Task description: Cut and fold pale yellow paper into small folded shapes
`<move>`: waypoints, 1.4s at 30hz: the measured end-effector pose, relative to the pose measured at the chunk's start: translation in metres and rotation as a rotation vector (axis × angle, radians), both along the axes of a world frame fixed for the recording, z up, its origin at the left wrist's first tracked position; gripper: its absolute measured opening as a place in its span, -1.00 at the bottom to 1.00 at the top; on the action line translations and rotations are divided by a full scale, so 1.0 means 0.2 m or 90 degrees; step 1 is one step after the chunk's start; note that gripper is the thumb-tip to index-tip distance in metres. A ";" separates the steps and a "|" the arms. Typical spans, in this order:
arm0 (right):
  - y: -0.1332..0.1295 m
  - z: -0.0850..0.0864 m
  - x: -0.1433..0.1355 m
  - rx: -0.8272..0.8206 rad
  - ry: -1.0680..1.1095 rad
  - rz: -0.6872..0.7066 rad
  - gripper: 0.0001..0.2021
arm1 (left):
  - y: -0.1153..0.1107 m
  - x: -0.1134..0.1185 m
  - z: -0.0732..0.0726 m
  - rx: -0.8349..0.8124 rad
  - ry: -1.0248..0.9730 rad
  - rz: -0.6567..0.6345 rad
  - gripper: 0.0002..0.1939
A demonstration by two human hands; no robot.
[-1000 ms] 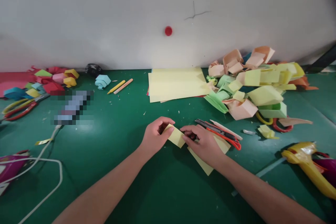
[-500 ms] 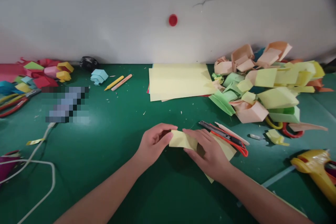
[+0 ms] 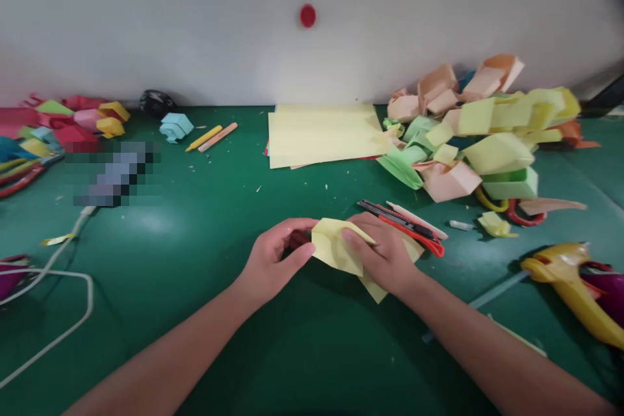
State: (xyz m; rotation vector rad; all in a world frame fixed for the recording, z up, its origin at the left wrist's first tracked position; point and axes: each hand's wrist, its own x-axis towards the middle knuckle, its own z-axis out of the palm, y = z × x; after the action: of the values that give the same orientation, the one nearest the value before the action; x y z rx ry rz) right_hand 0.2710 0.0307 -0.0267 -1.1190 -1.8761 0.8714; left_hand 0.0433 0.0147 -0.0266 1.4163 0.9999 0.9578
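Observation:
Between my hands, above the green table, is a small pale-yellow piece of folded paper (image 3: 336, 247), its broad face turned up. My right hand (image 3: 385, 253) grips it from the right, thumb lying on top and fingers mostly hidden behind. At the paper's left edge my left hand (image 3: 277, 260) holds on with thumb and fingertips in a pinch. Another flat piece of yellow paper (image 3: 375, 289) shows beneath my right hand. Just beyond that hand lie a black box cutter (image 3: 400, 218), an orange-handled tool (image 3: 429, 244) and a pale pointed stick (image 3: 419, 221).
Yellow paper sheets (image 3: 322, 136) are stacked by the wall. Folded paper pieces (image 3: 502, 153) are heaped at the back right. A yellow glue gun (image 3: 570, 279) lies at the right. Two crayon-like sticks (image 3: 212, 136), a blurred-out device (image 3: 117, 175) and its white cable (image 3: 90, 292) are leftward.
The small yellow paper has turned, showing a broader face instead of a narrow strip. My right thumb has moved onto its top. The whole view has shifted slightly.

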 end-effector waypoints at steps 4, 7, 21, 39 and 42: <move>0.01 -0.01 -0.02 -0.050 0.018 -0.039 -0.62 | 0.01 0.00 0.02 0.006 -0.006 -0.023 -0.61; 0.02 -0.03 -0.03 -0.083 0.033 -0.060 -0.59 | 0.02 0.02 0.04 -0.013 0.049 -0.018 -0.57; 0.04 -0.06 -0.03 -0.077 0.046 0.027 -0.46 | 0.17 0.07 0.15 -0.052 0.090 0.159 -0.69; 0.02 -0.02 -0.05 -0.166 0.065 -0.064 -0.27 | 0.17 0.02 0.10 0.171 0.288 0.157 -0.71; 0.00 -0.04 -0.05 -0.132 0.056 -0.036 -0.12 | 0.18 0.00 0.10 0.204 0.298 0.167 -0.73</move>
State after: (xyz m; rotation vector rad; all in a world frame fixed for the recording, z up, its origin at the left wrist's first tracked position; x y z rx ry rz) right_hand 0.2603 0.0314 -0.0346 -1.2313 -1.7033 1.0849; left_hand 0.0437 0.0513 -0.0070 1.8618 1.4530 1.0322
